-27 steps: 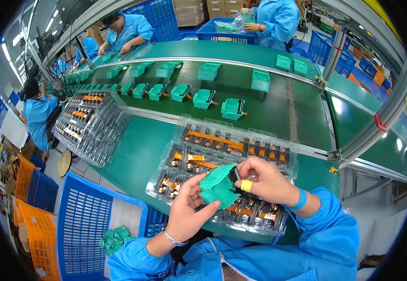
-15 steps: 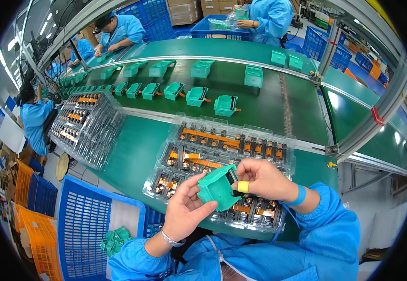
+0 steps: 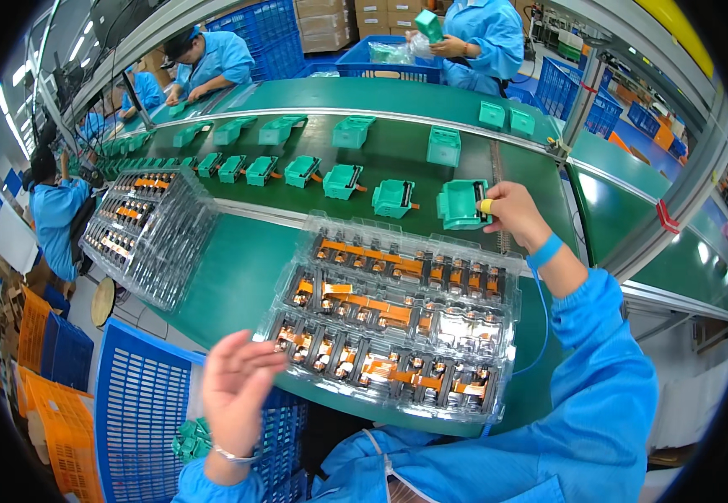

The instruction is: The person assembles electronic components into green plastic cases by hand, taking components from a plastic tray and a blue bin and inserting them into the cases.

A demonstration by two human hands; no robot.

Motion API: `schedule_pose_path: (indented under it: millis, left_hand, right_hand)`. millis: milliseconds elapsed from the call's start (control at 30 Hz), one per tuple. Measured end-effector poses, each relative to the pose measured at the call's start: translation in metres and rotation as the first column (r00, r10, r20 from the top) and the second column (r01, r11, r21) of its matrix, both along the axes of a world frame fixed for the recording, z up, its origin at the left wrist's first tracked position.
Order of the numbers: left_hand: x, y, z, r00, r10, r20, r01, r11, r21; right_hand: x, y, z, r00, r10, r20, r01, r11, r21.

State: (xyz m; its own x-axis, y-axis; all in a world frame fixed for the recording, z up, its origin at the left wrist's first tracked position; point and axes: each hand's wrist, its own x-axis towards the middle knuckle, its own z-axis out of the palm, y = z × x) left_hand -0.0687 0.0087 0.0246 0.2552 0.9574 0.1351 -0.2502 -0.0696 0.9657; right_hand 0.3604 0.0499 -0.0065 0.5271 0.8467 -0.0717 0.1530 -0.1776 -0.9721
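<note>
My right hand (image 3: pixel 516 216), a yellow cover on one finger and a blue band at the wrist, pinches the right edge of a green plastic housing (image 3: pixel 458 206). The housing is at the near side of the dark green conveyor belt (image 3: pixel 297 189), at the right end of a row of similar housings (image 3: pixel 393 198). A black strip runs along its right side. My left hand (image 3: pixel 238 386) is empty with fingers stretched out, slightly blurred, beside the near left corner of a clear plastic tray (image 3: pixel 510 323). That tray holds rows of black parts with orange flat cables (image 3: pixel 380 312).
Left of the tray stands a stack of clear trays (image 3: pixel 175 239). A blue crate (image 3: pixel 142 402) with green housings (image 3: pixel 192 440) is below my left hand. A metal post (image 3: pixel 586 105) rises at the right. Co-workers (image 3: pixel 221 63) work across the belt.
My right hand has carried the green housing from above the tray forward to the belt. My left hand has let go of it and moved left and down.
</note>
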Motion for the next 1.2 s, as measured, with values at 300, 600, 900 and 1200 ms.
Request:
schedule_pose_path:
  millis: [300, 600, 900, 1200]
  left_hand:
    - [-0.202, -0.022, -0.056, 0.743, 0.655, -0.138, -0.669, 0.735, -0.114]
    - [-0.335, -0.046, -0.174, 0.615, 0.709, -0.344, -0.779, 0.481, -0.401]
    - [-0.331, -0.049, -0.246, 0.655, 0.241, -0.716, -0.705, 0.537, -0.464]
    - [-0.366, -0.080, -0.292, 0.635, 0.118, -0.764, -0.554, 0.759, -0.343]
  right_hand:
    - [0.029, 0.072, -0.066, 0.996, -0.042, -0.073, 0.018, 0.952, -0.305]
    - [0.010, 0.066, -0.037, 0.967, 0.105, 0.233, 0.007, 0.900, -0.436]
    - [-0.093, -0.112, 0.033, 0.114, 0.733, 0.671, -0.871, 0.398, -0.287]
    - [-0.098, -0.156, 0.035, -0.074, 0.744, 0.664, -0.770, 0.381, -0.512]
